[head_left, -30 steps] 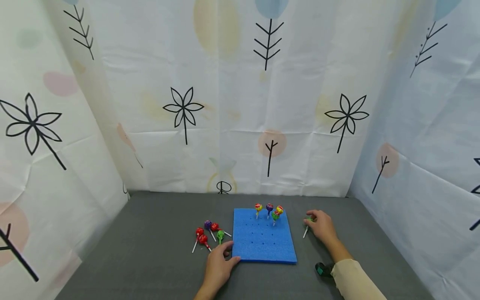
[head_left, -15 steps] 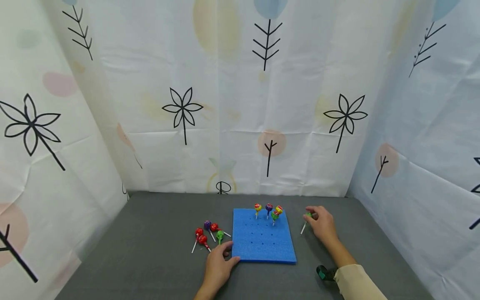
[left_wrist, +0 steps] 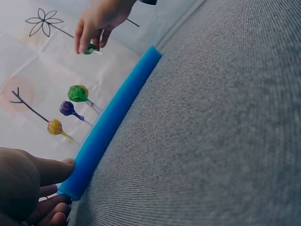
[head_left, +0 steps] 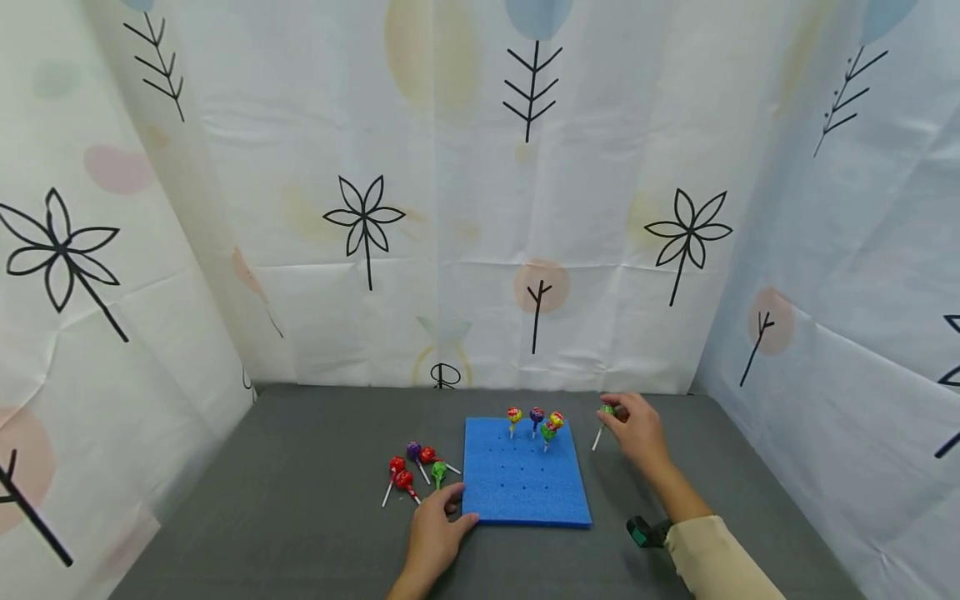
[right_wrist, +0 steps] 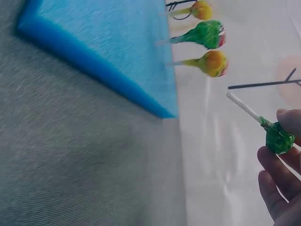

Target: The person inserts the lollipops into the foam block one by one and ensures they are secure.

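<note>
My right hand (head_left: 639,433) holds a green-wrapped lollipop (right_wrist: 278,139) by its candy head, above the table to the right of a blue foam board (head_left: 525,504). Its white stick slants down toward the board side. At the board's front left corner, my left hand (head_left: 435,533) grips the foam, thumb (left_wrist: 59,171) against the front edge and fingers at the left side. Several lollipops stand upright in holes at the back of the board: a yellow one (head_left: 513,415), a purple one (head_left: 537,415), a green one (head_left: 549,432) and another yellow one (head_left: 557,418).
Left of the board lie loose lollipops: several red (head_left: 403,480), one purple (head_left: 414,450) and one green (head_left: 439,472). Rows of small holes mark the board. A printed cloth (head_left: 450,317) walls the grey table (head_left: 315,517) at the back and sides.
My right hand has lifted the green lollipop up and moved it slightly toward the back and left. The left hand stays at the board's corner.
</note>
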A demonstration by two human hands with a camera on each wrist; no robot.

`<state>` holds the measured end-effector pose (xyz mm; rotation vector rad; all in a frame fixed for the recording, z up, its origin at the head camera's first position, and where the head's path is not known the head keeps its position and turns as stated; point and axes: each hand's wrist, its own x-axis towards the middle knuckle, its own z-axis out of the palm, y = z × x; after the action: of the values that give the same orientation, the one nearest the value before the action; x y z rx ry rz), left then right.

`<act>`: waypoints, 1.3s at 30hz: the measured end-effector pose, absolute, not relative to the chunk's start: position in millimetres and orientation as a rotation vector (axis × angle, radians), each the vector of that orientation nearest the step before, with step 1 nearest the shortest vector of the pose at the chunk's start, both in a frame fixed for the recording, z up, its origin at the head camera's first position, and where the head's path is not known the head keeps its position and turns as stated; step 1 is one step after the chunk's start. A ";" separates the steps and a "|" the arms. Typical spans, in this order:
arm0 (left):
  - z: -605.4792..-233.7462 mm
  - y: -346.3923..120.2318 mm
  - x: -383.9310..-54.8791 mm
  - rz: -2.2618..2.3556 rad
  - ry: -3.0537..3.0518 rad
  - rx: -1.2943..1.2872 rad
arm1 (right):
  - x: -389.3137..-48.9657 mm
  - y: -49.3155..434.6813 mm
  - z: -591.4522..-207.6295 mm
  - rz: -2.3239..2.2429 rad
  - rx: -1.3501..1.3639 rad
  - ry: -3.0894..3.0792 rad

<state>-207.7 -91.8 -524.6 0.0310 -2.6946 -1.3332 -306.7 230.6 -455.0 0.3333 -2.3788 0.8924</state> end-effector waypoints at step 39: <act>-526.5 -92.7 -208.4 -1.338 -2.685 0.022 | -328.3 161.0 -429.7 0.880 0.635 -2.328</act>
<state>-208.4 -92.7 -526.5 0.0218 -2.6852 -1.3381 -328.3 161.0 -429.7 0.6353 -2.3283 0.8802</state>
